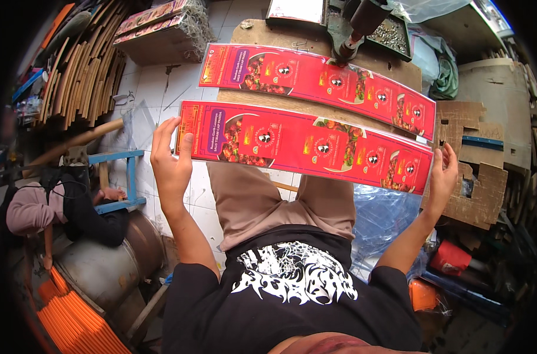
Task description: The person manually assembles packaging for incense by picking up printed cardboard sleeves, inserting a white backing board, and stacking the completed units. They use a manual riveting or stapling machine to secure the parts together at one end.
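I hold a long red printed packaging sheet stretched flat above my lap. My left hand grips its left end with the thumb on top. My right hand presses against its right end with the fingers spread along the edge. A second, matching red sheet lies just beyond on a wooden work board, its far edge under a metal press tool.
Stacked cardboard pieces sit at the right, and clear plastic bags by my right knee. Wooden strips lean at the left. A blue wooden stool, a metal drum and orange rods are at the lower left. Another person crouches at the left.
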`<state>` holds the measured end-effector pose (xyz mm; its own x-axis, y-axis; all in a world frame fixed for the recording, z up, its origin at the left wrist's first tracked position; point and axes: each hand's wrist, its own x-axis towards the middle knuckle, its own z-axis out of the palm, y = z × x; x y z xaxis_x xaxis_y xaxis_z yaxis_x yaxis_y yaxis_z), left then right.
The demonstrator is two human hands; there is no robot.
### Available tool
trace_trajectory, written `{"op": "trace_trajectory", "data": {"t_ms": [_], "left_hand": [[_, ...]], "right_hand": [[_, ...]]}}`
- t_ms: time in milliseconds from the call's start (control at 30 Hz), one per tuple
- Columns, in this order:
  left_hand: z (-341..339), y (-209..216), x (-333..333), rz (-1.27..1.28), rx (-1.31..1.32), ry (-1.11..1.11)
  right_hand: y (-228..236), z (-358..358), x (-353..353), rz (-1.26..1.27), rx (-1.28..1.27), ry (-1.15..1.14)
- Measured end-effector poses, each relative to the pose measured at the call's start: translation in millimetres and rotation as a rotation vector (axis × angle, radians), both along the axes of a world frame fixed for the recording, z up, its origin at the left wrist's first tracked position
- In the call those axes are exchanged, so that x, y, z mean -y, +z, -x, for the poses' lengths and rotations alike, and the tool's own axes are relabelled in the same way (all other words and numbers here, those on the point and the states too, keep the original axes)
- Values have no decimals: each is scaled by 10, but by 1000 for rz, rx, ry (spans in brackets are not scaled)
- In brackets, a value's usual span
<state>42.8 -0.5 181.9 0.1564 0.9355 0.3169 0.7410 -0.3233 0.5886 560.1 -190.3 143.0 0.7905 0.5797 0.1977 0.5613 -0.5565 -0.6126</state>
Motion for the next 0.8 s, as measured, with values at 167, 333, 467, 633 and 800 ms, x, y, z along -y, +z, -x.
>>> {"op": "trace_trajectory", "data": {"t_ms": [167, 333, 467, 633, 800], "left_hand": [[-112, -177, -72, -62, -11, 70], [-163, -276, -110, 26, 56, 200], [-168, -287, -106, 43, 57, 210], [-203, -319, -104, 66, 80, 215], [-142, -396, -108, 20, 84, 197]], "right_hand": [[542, 623, -715, -131, -111, 323], [457, 359, -1561, -102, 69, 624], [274, -96, -2303, 7, 266, 645], [192, -352, -2991, 96, 490, 651], [247, -270, -3296, 392, 417, 749]]}}
